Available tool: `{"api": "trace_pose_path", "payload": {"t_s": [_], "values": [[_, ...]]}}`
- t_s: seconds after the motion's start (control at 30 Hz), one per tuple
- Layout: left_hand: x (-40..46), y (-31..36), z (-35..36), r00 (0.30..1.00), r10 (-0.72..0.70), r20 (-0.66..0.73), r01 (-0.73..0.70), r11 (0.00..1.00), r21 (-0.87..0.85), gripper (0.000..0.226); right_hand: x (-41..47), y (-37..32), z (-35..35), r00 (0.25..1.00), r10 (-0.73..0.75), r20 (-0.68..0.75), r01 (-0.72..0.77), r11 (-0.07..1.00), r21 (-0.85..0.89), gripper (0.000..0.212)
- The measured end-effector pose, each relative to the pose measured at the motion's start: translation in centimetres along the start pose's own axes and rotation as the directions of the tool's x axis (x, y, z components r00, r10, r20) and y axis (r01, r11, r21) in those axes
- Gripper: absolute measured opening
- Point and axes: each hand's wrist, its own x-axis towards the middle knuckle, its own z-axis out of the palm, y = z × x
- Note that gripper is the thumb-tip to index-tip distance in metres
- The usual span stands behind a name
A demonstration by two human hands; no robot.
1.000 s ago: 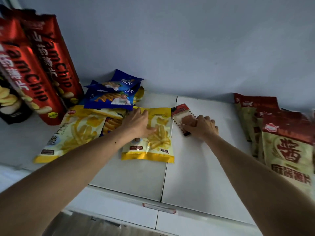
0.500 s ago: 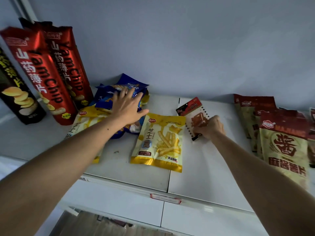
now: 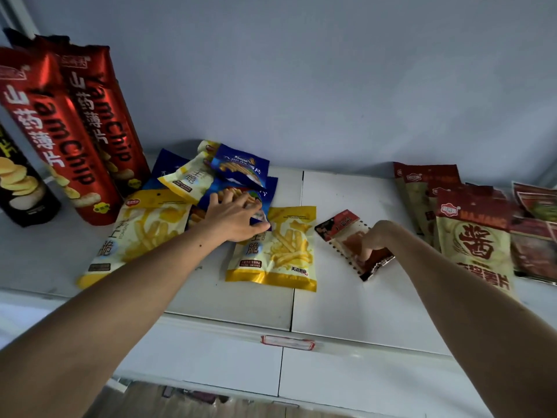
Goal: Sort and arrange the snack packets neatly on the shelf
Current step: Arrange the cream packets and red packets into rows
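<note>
Two fingers [image 3: 366,251] atop red packet [image 3: 349,236]

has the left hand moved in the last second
Yes. The left hand has gone from the yellow packet back onto the blue packet, away from the shelf seam.

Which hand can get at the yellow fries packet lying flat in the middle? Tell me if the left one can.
Probably yes. The left hand rests on the blue packet right beside the yellow fries packet, whose face lies uncovered below it. The right hand holds the small red packet.
</note>
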Motion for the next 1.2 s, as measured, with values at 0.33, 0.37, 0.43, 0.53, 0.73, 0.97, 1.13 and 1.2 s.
{"api": "trace_pose_path", "payload": {"t_s": [0.33,0.37,0.43,0.53,0.73,0.97,1.13,1.2], "values": [[0.2,-1.5,-0.1,1.0,-0.017,-0.009,0.016,0.991,-0.132,0.066,-15.1,-5.3,0.6,0.892,-0.386,-0.235,0.444,0.846,0.295,0.036],[0.2,-1.5,0.5,0.999,-0.026,0.037,0.03,0.993,-0.112,0.068,-15.4,-5.9,1.2,0.911,-0.379,-0.164,0.412,0.842,0.347,0.056],[0.3,-1.3,1.4,0.999,-0.028,0.029,0.029,0.997,-0.066,0.071,-15.1,-6.8,2.2,0.93,-0.338,-0.145,0.367,0.832,0.417,0.098],[0.5,-0.7,1.2,1.0,-0.011,0.017,0.012,0.999,-0.039,0.067,-14.0,-7.1,2.9,0.935,-0.294,-0.199,0.355,0.788,0.503,0.122],[1.0,1.1,-0.8,0.875,-0.019,-0.484,-0.071,0.983,-0.167,0.051,-12.9,-5.4,2.1,0.956,-0.243,-0.164,0.29,0.71,0.642,0.109],[3.4,2.1,0.1,0.971,0.224,0.079,-0.208,0.963,-0.174,0.065,-11.7,-2.5,0.2,0.967,-0.252,-0.045,0.191,0.593,0.782,0.076],[3.3,1.8,-0.1,0.969,0.221,0.111,-0.219,0.975,-0.029,0.078,-10.2,0.2,-2.7,0.976,-0.209,-0.065,0.173,0.552,0.816,0.063],[3.3,2.0,-0.6,0.964,0.231,0.131,-0.232,0.973,-0.009,0.094,-9.9,0.8,-4.0,0.972,-0.222,-0.074,0.184,0.533,0.826,0.056]]}}
